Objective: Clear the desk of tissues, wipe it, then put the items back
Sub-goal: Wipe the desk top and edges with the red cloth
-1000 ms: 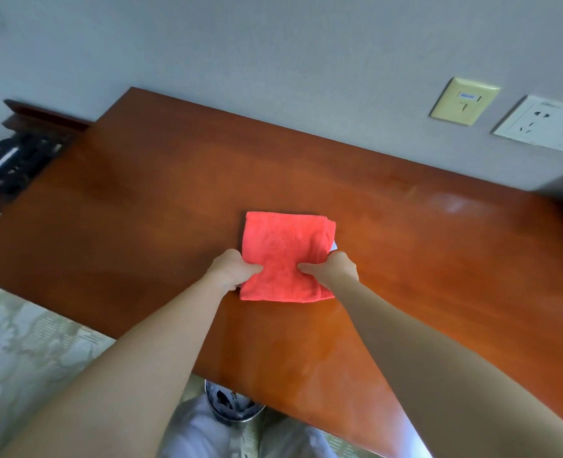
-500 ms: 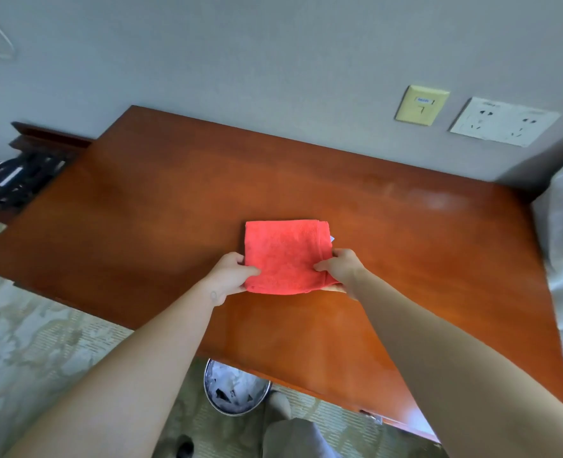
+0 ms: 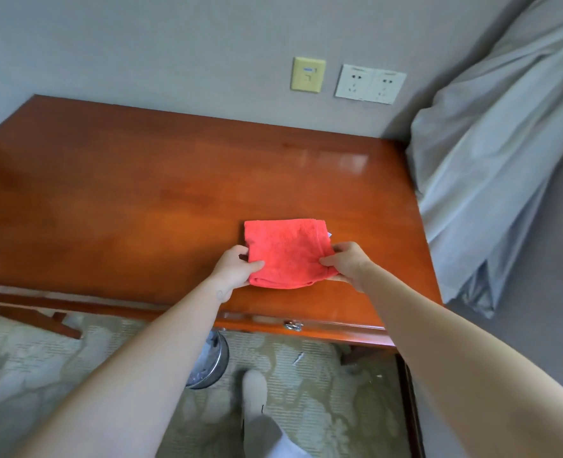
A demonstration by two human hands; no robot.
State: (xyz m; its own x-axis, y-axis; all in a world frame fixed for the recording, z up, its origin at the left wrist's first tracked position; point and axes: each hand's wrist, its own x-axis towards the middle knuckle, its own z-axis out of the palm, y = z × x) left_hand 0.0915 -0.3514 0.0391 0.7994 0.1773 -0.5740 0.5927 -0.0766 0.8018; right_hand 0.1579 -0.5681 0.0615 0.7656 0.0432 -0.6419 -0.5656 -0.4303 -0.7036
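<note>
A folded red cloth [image 3: 286, 251] lies on the polished brown wooden desk [image 3: 141, 200], near its front right part. My left hand [image 3: 233, 269] pinches the cloth's near left corner, thumb on top. My right hand [image 3: 347, 264] pinches the near right corner, with fingers under the edge. A small white tag sticks out at the cloth's far right corner. No tissues show on the desk top.
A metal waste bin [image 3: 209, 361] with white paper inside stands on the patterned carpet under the desk's front edge. A grey curtain [image 3: 491, 166] hangs at the right. Two wall plates [image 3: 369, 83] sit above the desk. My shoe [image 3: 255, 391] is below.
The view has swung to the right and down, so the desk's front edge, the drawer handle and the curtain now show. Both hands still hold the cloth's near corners.
</note>
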